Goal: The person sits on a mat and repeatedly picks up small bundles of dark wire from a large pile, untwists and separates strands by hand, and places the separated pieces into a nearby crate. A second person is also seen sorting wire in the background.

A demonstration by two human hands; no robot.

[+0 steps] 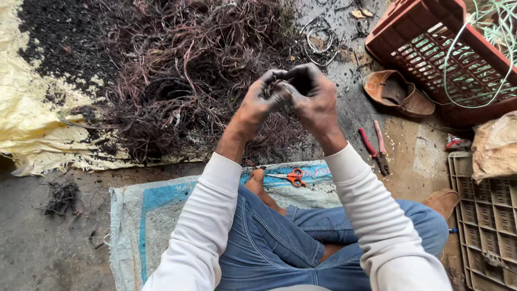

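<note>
The person sits cross-legged on a blue and white woven mat (161, 207) laid on the floor, with both soot-blackened hands raised together over the lap. The left hand (265, 97) and the right hand (314, 96) meet at the fingertips, and the fingers (280, 86) of both are pinched together on a small piece of dark burnt wire (278, 82); little of that piece shows between them.

Just beyond the hands, on the far side, lies a large tangled heap of burnt reddish-brown wires (188, 75), spread over a yellow woven sheet (32, 129) dusted with black ash.

Near the person's bare foot, on the mat, rest orange-handled scissors (293, 177). To the right of the right forearm, on the floor, lie red-handled pliers (375, 146). Farther right and away sits a brown leather sandal (398, 92), just beside a red plastic lattice crate (431, 48) that holds pale green wire (484, 32). At the near right stands a grey plastic crate (484, 215) with a tan crumpled sack (495, 145) on its far edge.
</note>
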